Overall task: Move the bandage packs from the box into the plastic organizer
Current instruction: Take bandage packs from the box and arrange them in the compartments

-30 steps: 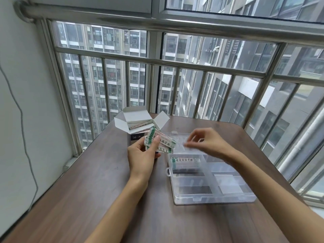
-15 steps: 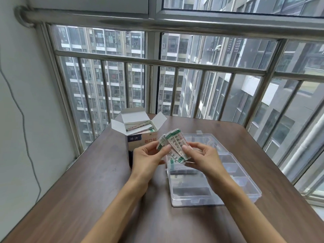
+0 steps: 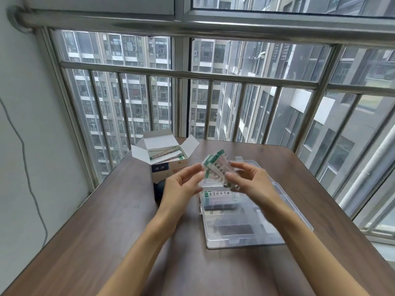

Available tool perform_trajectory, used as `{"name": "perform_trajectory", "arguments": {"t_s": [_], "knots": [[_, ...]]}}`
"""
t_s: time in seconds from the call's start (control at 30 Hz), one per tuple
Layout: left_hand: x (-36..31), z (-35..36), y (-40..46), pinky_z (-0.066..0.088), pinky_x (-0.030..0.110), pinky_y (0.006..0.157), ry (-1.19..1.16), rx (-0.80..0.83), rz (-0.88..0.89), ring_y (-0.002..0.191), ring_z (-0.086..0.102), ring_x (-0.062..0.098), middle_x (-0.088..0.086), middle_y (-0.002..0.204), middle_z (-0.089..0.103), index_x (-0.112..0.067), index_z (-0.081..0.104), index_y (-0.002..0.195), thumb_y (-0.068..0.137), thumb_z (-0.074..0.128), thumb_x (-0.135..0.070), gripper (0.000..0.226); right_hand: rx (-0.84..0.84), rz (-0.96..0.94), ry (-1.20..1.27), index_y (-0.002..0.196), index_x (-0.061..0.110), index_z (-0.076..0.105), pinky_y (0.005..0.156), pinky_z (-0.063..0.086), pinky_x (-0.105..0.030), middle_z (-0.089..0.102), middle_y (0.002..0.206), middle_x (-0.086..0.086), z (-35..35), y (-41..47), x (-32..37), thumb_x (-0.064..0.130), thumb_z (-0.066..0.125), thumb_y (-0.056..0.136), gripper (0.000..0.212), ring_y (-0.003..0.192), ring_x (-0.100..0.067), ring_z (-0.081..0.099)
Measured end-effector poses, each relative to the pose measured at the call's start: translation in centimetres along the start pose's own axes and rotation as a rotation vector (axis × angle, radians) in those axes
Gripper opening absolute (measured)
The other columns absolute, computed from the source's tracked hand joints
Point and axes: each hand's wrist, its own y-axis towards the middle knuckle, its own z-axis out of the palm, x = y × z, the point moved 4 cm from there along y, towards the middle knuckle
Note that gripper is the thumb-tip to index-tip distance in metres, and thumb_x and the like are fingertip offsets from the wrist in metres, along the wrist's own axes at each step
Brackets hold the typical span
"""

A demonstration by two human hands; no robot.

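My right hand [image 3: 248, 182] pinches a fanned bunch of green-and-white bandage packs [image 3: 215, 167] above the clear plastic organizer [image 3: 299, 218] on the brown desk [image 3: 106, 231]; my left hand [image 3: 181, 184] is half open, fingertips just at their edge. I judge I should square them up before lowering them. One compartment already holds packs. Beyond, the open white cardboard box [image 3: 168, 165] holds more.
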Motion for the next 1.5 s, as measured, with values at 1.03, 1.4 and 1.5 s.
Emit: {"name": "perform_trajectory", "arguments": {"t_s": [1.03, 1.4, 1.5], "knots": [[-1.1, 2.5, 2.7, 0.035, 0.031, 0.068, 1.705, 0.378, 0.358, 0.096, 0.061, 0.027, 0.004, 0.110, 0.065, -0.021, 0.070, 0.108, 0.098, 0.040, -0.049, 0.042, 0.605, 0.194, -1.274, 0.123, 0.016, 0.063, 0.089, 0.037, -0.025, 0.059, 0.129, -0.002, 1.7, 4.1, 0.8, 0.028, 0.056, 0.093, 0.032, 0.115, -0.019, 0.053], [-0.7, 2.1, 5.0, 0.044, 0.029, 0.081, 1.573, 0.510, -0.007, 0.103, 0.061, 0.019, -0.007, 0.100, 0.069, -0.033, 0.069, 0.109, 0.088, 0.058, -0.052, 0.031, 0.403, 0.291, -1.480, 0.098, 0.010, 0.068, 0.078, 0.048, -0.030, 0.059, 0.081, 0.002, 1.3, 4.6, 3.0, 0.033, 0.064, 0.088, 0.025, 0.074, -0.015, 0.054], [-0.4, 2.5, 4.9, 0.047, 0.027, 0.079, 1.565, 0.586, -0.038, 0.084, 0.059, 0.009, -0.012, 0.073, 0.065, -0.030, 0.070, 0.107, 0.092, 0.054, -0.048, 0.028, 0.613, 0.523, -1.557, 0.075, 0.007, 0.059, 0.060, 0.042, -0.022, 0.048, 0.063, -0.001, 2.5, 4.1, 2.7, 0.019, 0.043, 0.099, 0.031, 0.053, -0.011, 0.042]]}}
